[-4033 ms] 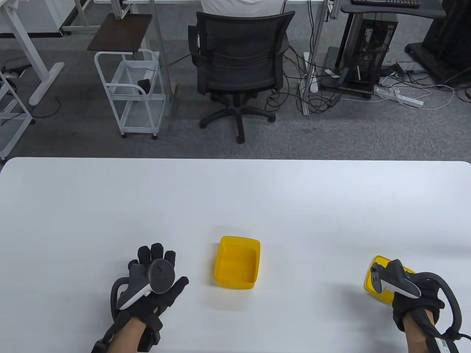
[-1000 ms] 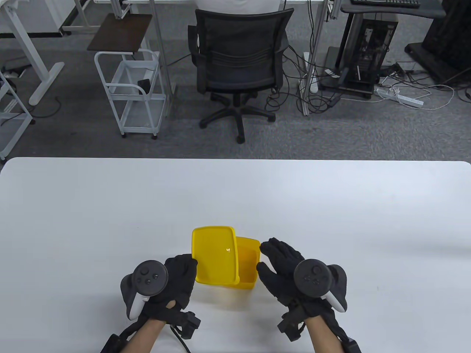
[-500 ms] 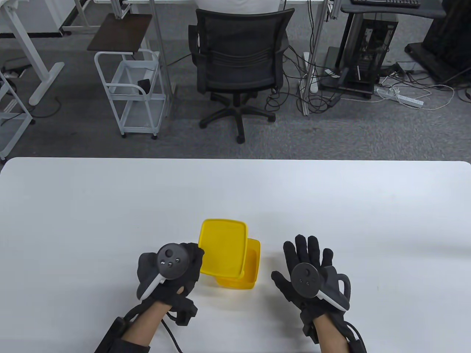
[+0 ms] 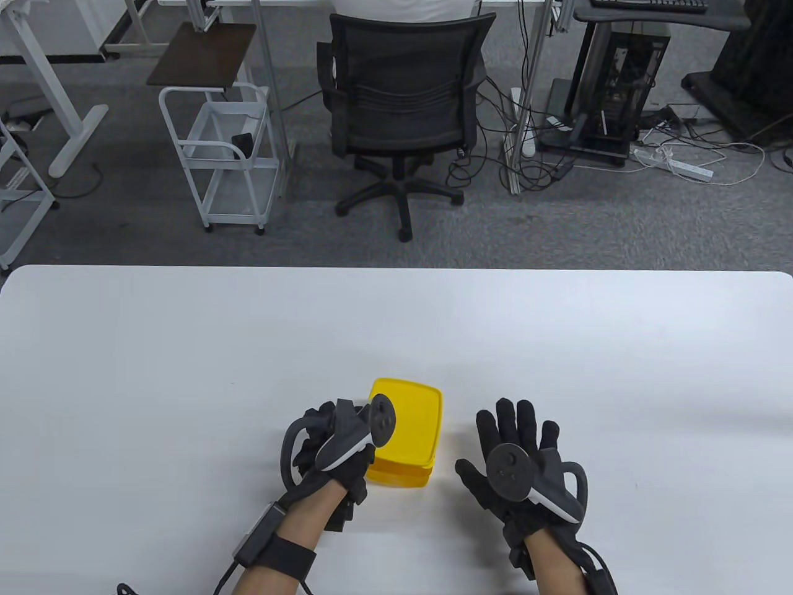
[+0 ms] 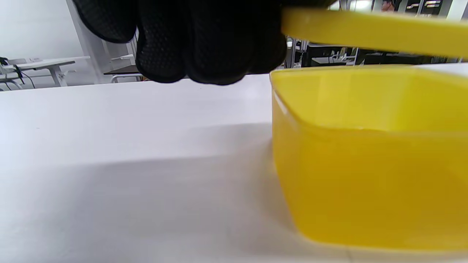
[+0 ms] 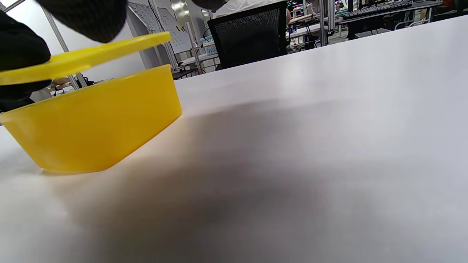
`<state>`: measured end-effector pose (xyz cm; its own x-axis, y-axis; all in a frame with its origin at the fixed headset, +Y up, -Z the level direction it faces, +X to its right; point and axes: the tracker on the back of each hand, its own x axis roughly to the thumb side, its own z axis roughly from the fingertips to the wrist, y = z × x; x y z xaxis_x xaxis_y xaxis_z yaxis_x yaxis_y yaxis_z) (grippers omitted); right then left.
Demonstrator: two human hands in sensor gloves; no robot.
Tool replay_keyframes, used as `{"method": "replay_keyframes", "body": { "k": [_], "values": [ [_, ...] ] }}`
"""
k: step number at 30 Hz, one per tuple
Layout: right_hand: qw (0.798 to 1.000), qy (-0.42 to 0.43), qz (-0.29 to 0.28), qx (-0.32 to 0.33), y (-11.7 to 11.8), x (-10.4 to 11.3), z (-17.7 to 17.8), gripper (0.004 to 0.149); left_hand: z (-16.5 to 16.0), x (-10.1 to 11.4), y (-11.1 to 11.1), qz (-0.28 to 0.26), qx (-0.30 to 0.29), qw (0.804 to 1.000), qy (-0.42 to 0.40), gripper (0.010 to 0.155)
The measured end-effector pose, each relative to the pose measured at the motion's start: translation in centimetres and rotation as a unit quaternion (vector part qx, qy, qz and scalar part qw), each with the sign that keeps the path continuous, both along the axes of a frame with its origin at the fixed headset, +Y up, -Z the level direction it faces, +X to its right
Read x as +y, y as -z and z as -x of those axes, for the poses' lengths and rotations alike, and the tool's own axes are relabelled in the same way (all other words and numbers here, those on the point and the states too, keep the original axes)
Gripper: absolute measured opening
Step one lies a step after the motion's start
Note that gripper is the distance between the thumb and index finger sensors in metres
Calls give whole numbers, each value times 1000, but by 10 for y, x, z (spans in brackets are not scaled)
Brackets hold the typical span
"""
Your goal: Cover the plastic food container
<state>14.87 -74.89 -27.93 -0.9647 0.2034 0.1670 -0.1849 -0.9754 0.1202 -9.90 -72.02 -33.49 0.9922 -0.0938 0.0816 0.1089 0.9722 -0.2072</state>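
1. The black-gloved left hand (image 4: 334,449) is turned on edge, its tracker facing right, fingers (image 5: 204,40) curled and pinching a flat yellow plastic lid (image 4: 412,421).
2. The black-gloved right hand (image 4: 520,462) lies palm-down, fingers spread, holding nothing.

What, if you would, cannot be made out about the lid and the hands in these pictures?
- Left hand fingers: table view, hidden under the tracker; the grip on the lid is unclear.
- Container inside: table view, covered by the lid.
- Container's right end: left wrist view, cut off by the edge.
- Right hand palm: hidden, faces down.
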Motion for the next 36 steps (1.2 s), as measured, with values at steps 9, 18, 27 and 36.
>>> {"method": "replay_keyframes", "body": {
  "k": [9, 18, 27, 36],
  "values": [
    [1000, -7, -14, -13, 0, 1, -2, 83, -7, -6, -3, 38, 29, 998, 44, 45],
    [1000, -18, -18, -17, -1, 1, 0, 82, -6, -9, -8, 56, 38, 996, 52, 45],
    [997, 37, -51, -36, -3, -2, 22, 69, 11, -7, -22, 43, 69, 996, -26, 56],
    [987, 103, -23, -117, 1, -8, 51, 53, 27, -10, -24, 113, 110, 978, -133, 53]
  ]
}}
